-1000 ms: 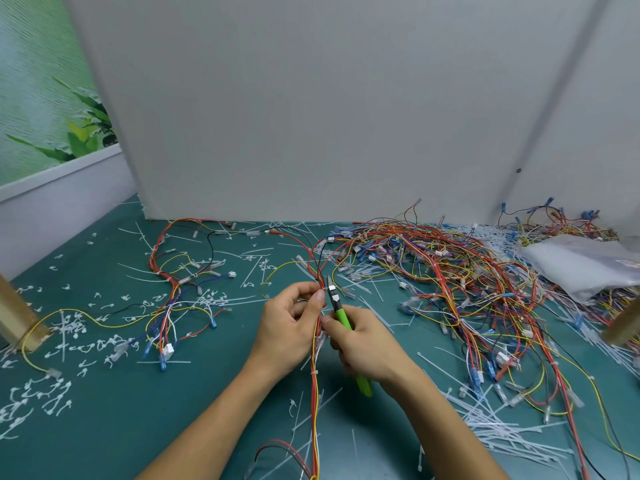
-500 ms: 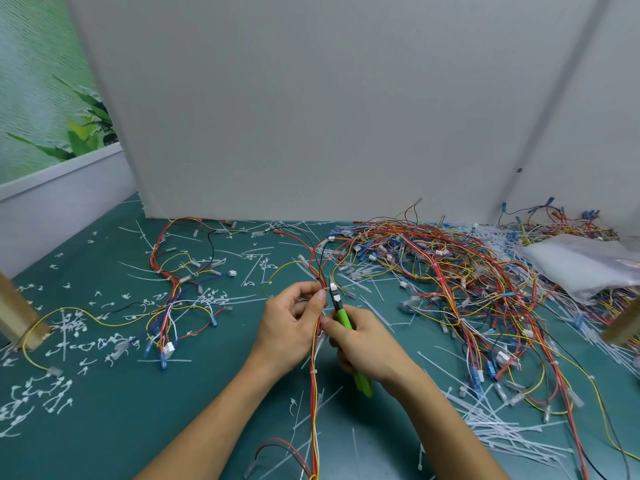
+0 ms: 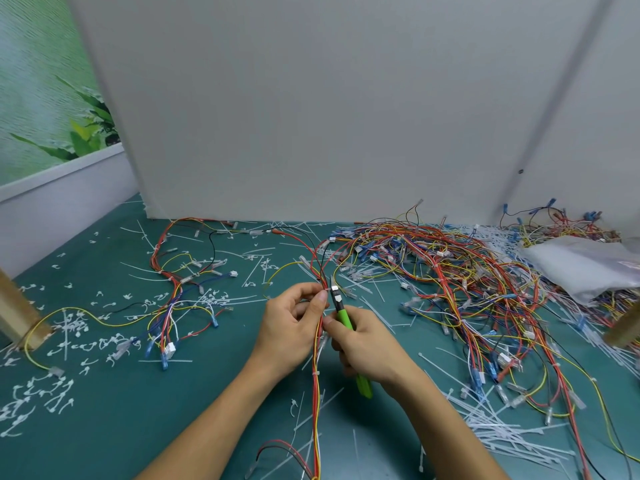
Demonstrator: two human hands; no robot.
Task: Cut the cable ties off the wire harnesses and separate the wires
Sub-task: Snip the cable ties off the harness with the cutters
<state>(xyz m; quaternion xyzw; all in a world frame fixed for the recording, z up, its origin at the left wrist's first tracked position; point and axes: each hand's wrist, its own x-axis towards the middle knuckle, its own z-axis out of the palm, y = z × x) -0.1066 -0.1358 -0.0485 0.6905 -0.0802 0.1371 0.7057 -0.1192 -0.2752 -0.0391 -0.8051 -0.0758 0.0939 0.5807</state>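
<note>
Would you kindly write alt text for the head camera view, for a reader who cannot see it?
A person's left hand pinches a red and yellow wire bundle while the right hand holds green cutters against it, over a green mat. Cut white cable ties litter the mat, and a tangled wire pile lies to the right.

head cam | faces forward-down, close over green table [image 3: 104, 427] | wide-angle, edges probably bowed | single view
</note>
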